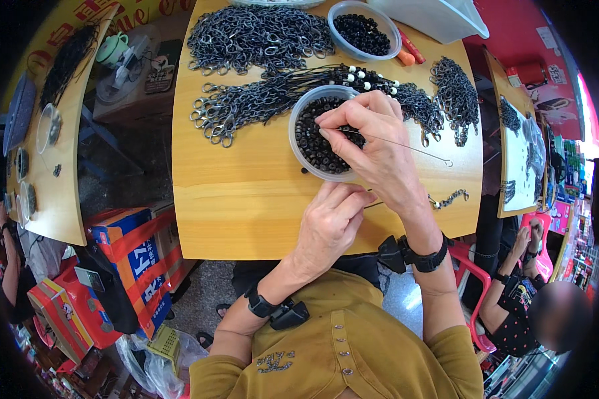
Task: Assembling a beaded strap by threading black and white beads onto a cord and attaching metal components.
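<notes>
My right hand is closed in a pinch on a thin metal wire needle, whose small hooked end points to the right. Its fingertips hover over a clear round tub of small dark beads, hiding some of them. Just below the tub, my left hand has thumb and fingers pressed together on a dark cord, mostly hidden by the hands. To the right of my right wrist, a short chain with a clasp lies on the table, with a pale bead near its end.
Piles of dark metal chains and finished-looking beaded cords cover the far side of the wooden table. A second tub of black beads stands behind. Another chain bunch lies at right. A person sits at lower right.
</notes>
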Demonstrator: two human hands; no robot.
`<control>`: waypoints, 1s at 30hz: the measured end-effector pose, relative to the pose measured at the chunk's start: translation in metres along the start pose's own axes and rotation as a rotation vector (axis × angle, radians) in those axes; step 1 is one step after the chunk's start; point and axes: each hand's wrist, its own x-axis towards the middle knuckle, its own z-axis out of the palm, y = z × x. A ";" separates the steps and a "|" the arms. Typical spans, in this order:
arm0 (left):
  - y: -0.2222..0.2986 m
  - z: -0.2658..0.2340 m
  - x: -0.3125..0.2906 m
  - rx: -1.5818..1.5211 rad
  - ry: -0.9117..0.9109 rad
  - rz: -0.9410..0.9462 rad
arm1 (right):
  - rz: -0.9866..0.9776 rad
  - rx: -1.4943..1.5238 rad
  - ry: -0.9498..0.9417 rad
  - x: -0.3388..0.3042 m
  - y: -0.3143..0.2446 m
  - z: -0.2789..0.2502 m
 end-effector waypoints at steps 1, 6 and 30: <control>0.000 0.000 0.000 0.003 0.007 0.004 | -0.006 -0.010 -0.003 0.000 0.000 0.000; -0.001 0.001 0.001 -0.001 0.016 0.009 | -0.032 -0.033 -0.009 0.000 0.000 -0.001; 0.010 -0.016 -0.012 0.068 0.005 -0.078 | 0.271 0.457 0.182 -0.035 0.006 -0.038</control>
